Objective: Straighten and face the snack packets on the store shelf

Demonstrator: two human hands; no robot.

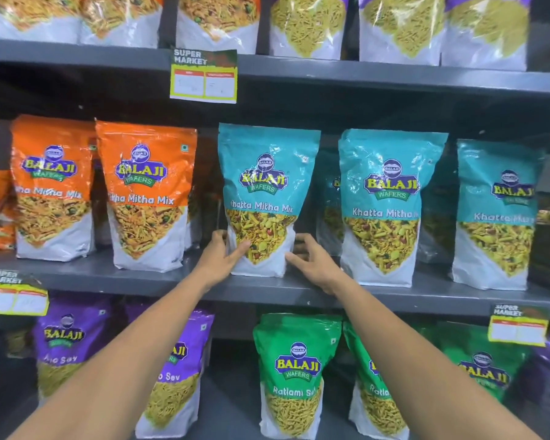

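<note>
Snack packets fill 4 visible shelf levels; the one being worked is the teal packet (264, 198) at the middle of the grey shelf (159, 277), standing upright at the front edge with its face towards the camera. Left hand (218, 260) lies against the packet's lower left corner, thumb across the white front panel, fingers seemingly wrapped behind the edge: a light grip on the packet. Right hand (308, 262) is at the lower right corner, fingers spread and curled, released; whether the fingertips touch the packet cannot be told. Step in hand, as judged: squaring this 1 packet on its base. It already reads nearly straight, so the next move calls for only a small nudge, then letting go without tipping it; the pouch is soft and could lean. After that, the 2 teal packets (391, 208) to the right look the likely next ones, the far one turned slightly away. Writing: "BALAJI WAFERS" logo on every legible front; teal packs read "Khatta Mitha Mix"; the orange packets (143, 195) to the left show "…tha Mitha Mix", first letters hidden; purple packs below show "…o Sev"; green packs (296, 373) "Ratlami Se…". Shelf-edge price tags (204, 76) are headed "SUPER MARKET"; their prices are unreadable.
</note>
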